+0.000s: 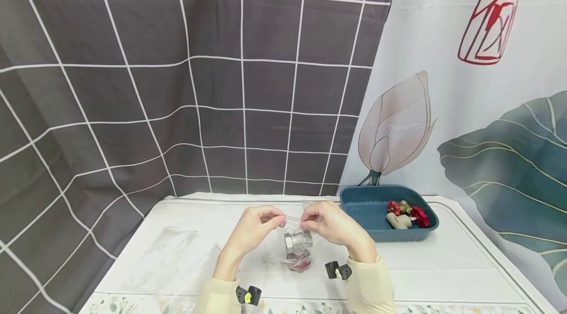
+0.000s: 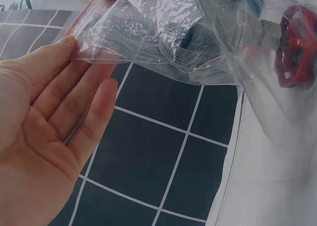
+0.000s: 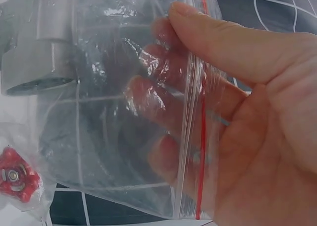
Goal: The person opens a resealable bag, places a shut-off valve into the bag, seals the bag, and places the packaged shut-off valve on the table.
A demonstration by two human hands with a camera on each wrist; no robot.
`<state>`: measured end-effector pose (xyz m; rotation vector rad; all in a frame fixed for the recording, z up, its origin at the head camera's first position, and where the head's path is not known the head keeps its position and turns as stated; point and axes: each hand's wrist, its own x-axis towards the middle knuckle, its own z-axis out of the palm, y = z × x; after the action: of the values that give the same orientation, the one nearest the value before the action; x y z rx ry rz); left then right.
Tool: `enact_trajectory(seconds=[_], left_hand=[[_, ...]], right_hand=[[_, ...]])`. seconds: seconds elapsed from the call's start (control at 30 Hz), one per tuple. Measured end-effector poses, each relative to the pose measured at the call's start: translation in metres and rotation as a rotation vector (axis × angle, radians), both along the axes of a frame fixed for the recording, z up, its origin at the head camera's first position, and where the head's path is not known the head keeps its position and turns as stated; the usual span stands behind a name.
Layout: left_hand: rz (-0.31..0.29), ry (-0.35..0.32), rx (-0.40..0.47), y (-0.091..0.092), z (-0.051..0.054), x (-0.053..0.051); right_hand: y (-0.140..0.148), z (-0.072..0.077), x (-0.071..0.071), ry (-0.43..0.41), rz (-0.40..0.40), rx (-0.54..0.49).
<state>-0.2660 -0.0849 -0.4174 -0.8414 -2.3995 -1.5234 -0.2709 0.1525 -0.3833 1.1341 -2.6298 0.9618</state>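
A clear zip-seal bag with a red stripe along its mouth hangs over the middle of the counter, its film creased and glossy. Inside it sits a silvery metal valve with a dark red handwheel. The left hand and right hand each keep a grip that pinches the bag's mouth. A white cover with a floral near edge dresses the counter; another clear bag lies flat at left, and a blue tray of red-handled fittings stands at right. Behind hang a grey, white-gridded curtain and a white lotus-print curtain.
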Motion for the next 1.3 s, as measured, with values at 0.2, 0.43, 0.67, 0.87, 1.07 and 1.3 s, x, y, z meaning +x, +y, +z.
enact_trajectory(seconds=[0.2, 0.43, 0.67, 0.87, 1.07, 1.3], left_hand=[[0.007, -0.005, -0.009, 0.0000, 0.0021, 0.0007], [0.009, -0.005, -0.014, 0.0006, 0.0036, 0.0018], [0.009, -0.001, -0.009, 0.0009, 0.0034, 0.0023], [0.014, 0.002, -0.004, 0.0012, 0.0046, 0.0022], [0.002, 0.018, -0.003, 0.0022, 0.0044, 0.0020], [0.008, 0.026, 0.000, 0.0020, 0.0032, 0.0016]], right_hand=[[-0.0016, 0.0020, 0.0020, 0.000, -0.016, 0.016], [-0.0010, 0.0029, 0.0033, -0.005, -0.039, 0.026], [-0.0008, 0.0003, 0.0007, 0.012, -0.064, 0.000], [-0.0023, 0.0010, -0.0001, 0.017, -0.061, -0.018], [-0.0033, 0.0011, 0.0002, 0.005, -0.057, -0.034], [-0.0056, -0.0030, -0.0029, 0.033, -0.044, -0.080]])
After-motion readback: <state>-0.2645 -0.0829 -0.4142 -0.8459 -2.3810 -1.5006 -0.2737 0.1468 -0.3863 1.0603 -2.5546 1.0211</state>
